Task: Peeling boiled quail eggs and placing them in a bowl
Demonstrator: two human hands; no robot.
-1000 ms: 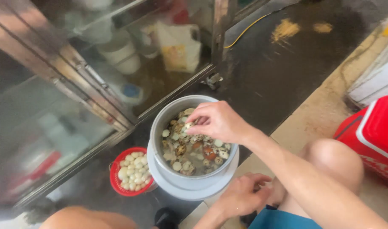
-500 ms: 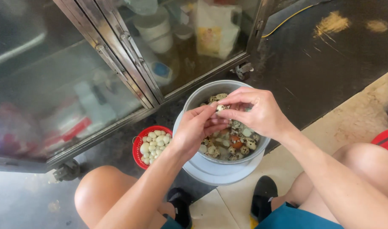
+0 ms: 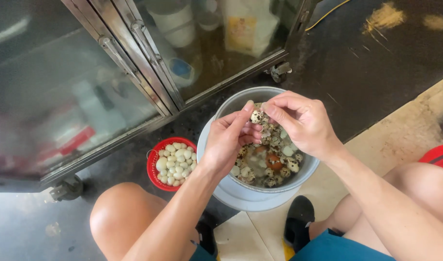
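Speckled egg (image 3: 257, 116) pinched by left hand (image 3: 229, 140) and right hand (image 3: 303, 123) above the pot rim (image 3: 231, 104).

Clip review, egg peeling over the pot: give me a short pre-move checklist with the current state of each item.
1. Speckled egg pinched between both hands: ok, left hand and right hand both touch it.
2. Egg held above the grey pot, so shell bits would drop inside: ok.
3. Pot holds more speckled eggs in water: ok, many visible.
4. Red basket of peeled eggs beside the pot, on the left-hand side: ok, not overflowing.
5. Shell already cracked or partly off: cannot tell, fingers cover it.
6. Pot seated steadily on the pale lid-like base below: cannot tell.
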